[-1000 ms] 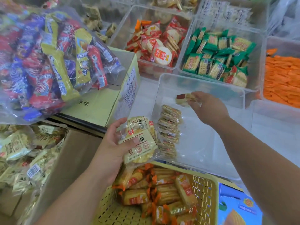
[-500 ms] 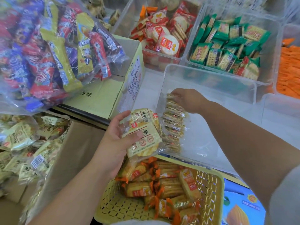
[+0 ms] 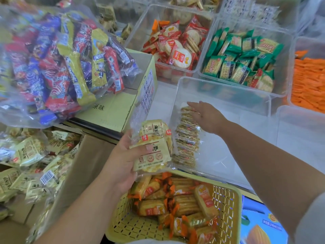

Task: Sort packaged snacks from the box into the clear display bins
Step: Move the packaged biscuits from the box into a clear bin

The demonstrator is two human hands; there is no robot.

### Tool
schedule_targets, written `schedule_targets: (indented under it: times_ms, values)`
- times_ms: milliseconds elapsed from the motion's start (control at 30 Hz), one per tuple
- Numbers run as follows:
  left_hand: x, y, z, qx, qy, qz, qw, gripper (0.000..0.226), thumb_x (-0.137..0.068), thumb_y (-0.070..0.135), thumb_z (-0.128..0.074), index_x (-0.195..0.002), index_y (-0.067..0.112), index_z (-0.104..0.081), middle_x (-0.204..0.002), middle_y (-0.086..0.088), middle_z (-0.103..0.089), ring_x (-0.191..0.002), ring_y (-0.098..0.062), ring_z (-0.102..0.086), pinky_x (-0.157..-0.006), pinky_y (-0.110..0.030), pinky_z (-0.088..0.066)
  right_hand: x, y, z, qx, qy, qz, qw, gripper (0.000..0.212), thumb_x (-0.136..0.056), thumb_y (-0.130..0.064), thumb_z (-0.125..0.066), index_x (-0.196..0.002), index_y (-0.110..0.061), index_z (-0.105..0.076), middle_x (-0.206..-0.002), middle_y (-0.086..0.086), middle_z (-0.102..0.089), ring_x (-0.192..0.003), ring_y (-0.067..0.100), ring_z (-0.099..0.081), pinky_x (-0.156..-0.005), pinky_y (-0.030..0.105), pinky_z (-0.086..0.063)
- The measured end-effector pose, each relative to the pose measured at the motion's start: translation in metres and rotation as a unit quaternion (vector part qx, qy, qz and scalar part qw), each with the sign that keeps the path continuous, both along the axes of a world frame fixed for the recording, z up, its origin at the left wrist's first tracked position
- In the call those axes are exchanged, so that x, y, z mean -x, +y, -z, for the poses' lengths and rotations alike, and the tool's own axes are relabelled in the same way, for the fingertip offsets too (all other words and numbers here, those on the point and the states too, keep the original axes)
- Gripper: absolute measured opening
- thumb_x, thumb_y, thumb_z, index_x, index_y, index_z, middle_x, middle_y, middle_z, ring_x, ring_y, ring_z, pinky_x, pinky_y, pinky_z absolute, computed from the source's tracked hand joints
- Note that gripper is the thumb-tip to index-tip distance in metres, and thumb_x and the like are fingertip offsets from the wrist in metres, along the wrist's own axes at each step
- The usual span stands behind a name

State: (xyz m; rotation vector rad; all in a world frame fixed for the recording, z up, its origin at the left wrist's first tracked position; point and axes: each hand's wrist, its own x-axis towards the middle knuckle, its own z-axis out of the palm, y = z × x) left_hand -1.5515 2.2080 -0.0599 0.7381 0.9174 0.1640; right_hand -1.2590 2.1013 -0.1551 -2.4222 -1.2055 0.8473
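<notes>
My left hand [image 3: 121, 164] grips a small stack of pale yellow cracker packets [image 3: 152, 147] just outside the near-left corner of a clear bin [image 3: 228, 95]. Inside that bin a row of the same packets [image 3: 187, 136] stands on edge along the left wall. My right hand [image 3: 205, 114] reaches into the bin with fingers spread flat, resting on the far end of the row and holding nothing. More of these packets [image 3: 28, 154] lie loose in the cardboard box [image 3: 82, 155] at lower left.
A yellow basket [image 3: 228, 208] of orange-wrapped biscuits sits near me. A big bag of colourful snacks [image 3: 52, 64] lies on a yellow carton [image 3: 119, 110]. Behind stand bins of red packets [image 3: 175, 48], green packets [image 3: 242, 62] and orange packets [image 3: 307, 81].
My right hand carried one packet to the far end of the row, set it there, and now lies open on the row. My left hand has kept its stack.
</notes>
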Motion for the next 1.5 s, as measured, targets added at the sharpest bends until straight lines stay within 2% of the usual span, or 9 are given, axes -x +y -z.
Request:
schedule_targets:
  times_ms: [133, 300, 467, 633, 867, 1033, 1200, 1367, 1500]
  values:
    - [0.007, -0.002, -0.009, 0.010, -0.010, 0.015, 1.000, 0.061, -0.055, 0.003, -0.086, -0.114, 0.019, -0.076, -0.116, -0.023, -0.074, -0.101, -0.045, -0.074, -0.074, -0.064, -0.061, 0.035, -0.014, -0.039, -0.123, -0.017, 0.038, 0.992, 0.040, -0.104, -0.019, -0.050, -0.144, -0.019, -0.054, -0.145, 0.004, -0.055, -0.136, 0.026, -0.043, -0.111, 0.033, -0.031]
    - [0.005, -0.012, -0.017, 0.017, -0.039, -0.020, 0.999, 0.064, -0.057, 0.004, -0.085, -0.117, 0.026, -0.072, -0.115, -0.019, -0.075, -0.099, -0.043, -0.075, -0.067, -0.056, -0.062, 0.111, -0.044, -0.099, -0.301, 0.047, 0.078, 0.949, 0.034, -0.098, -0.032, -0.055, -0.127, -0.019, -0.066, -0.117, -0.004, -0.060, -0.105, 0.009, -0.057, -0.086, 0.019, -0.046]
    - [-0.004, -0.031, -0.027, -0.039, -0.044, -0.065, 0.996, 0.056, -0.067, 0.003, -0.078, -0.113, 0.030, -0.063, -0.115, -0.018, -0.075, -0.093, -0.038, -0.076, -0.059, -0.044, -0.060, 0.173, -0.062, -0.125, -0.307, 0.134, 0.135, 0.932, 0.029, -0.088, -0.053, -0.058, -0.115, -0.042, -0.066, -0.092, -0.015, -0.060, -0.074, 0.011, -0.059, -0.063, 0.016, -0.047]
    - [-0.009, -0.047, -0.042, -0.137, -0.045, -0.039, 0.989, 0.053, -0.072, 0.024, -0.087, -0.118, 0.033, -0.062, -0.114, -0.012, -0.075, -0.091, -0.026, -0.077, -0.058, -0.031, -0.058, 0.191, -0.066, -0.125, -0.269, 0.222, 0.179, 0.920, 0.050, -0.085, -0.059, -0.058, -0.133, -0.044, -0.058, -0.104, -0.021, -0.062, -0.090, 0.002, -0.067, -0.073, 0.026, -0.058]
    - [-0.009, -0.062, -0.042, -0.273, -0.014, 0.066, 0.960, 0.038, -0.074, 0.049, -0.077, -0.111, 0.048, -0.070, -0.113, 0.005, -0.077, -0.107, -0.017, -0.074, -0.091, -0.040, -0.059, 0.196, -0.071, -0.136, -0.259, 0.435, 0.247, 0.826, 0.057, -0.079, -0.077, -0.061, -0.123, -0.041, -0.062, -0.114, -0.018, -0.071, -0.105, 0.004, -0.069, -0.077, 0.033, -0.063]
    - [-0.010, -0.058, -0.035, -0.241, -0.040, 0.055, 0.968, 0.031, -0.088, 0.036, -0.070, -0.119, 0.036, -0.071, -0.120, -0.003, -0.076, -0.112, -0.025, -0.072, -0.095, -0.048, -0.056, 0.187, -0.075, -0.132, -0.235, 0.441, 0.297, 0.814, 0.032, -0.084, -0.040, -0.065, -0.116, -0.038, -0.070, -0.110, -0.004, -0.075, -0.102, 0.019, -0.072, -0.093, 0.053, -0.057]
    - [-0.009, -0.045, -0.022, -0.181, -0.031, 0.005, 0.983, 0.029, -0.087, 0.039, -0.065, -0.114, 0.037, -0.075, -0.121, -0.001, -0.076, -0.111, -0.020, -0.073, -0.084, -0.037, -0.061, 0.157, -0.086, -0.115, -0.204, 0.499, 0.335, 0.773, 0.031, -0.098, -0.012, -0.047, -0.102, -0.021, -0.077, -0.103, 0.015, -0.076, -0.097, 0.031, -0.073, -0.082, 0.047, -0.061]
    - [-0.016, -0.033, -0.010, -0.168, 0.021, -0.010, 0.986, 0.036, -0.088, 0.040, -0.065, -0.123, 0.030, -0.069, -0.121, 0.000, -0.076, -0.116, -0.019, -0.070, -0.107, -0.047, -0.047, 0.103, -0.085, -0.101, -0.180, 0.280, 0.352, 0.875, 0.033, -0.104, -0.022, -0.046, -0.090, -0.028, -0.076, -0.088, 0.006, -0.075, -0.080, 0.023, -0.070, -0.056, 0.027, -0.057]
    - [-0.025, -0.027, -0.002, -0.152, 0.050, 0.022, 0.987, 0.023, -0.103, 0.030, -0.057, -0.106, 0.040, -0.077, -0.117, 0.004, -0.077, -0.110, -0.013, -0.072, -0.100, -0.039, -0.048, 0.050, -0.063, -0.101, -0.175, 0.161, 0.313, 0.919, 0.029, -0.104, -0.016, -0.040, -0.100, -0.022, -0.068, -0.099, 0.011, -0.070, -0.078, 0.024, -0.070, -0.055, 0.037, -0.061]
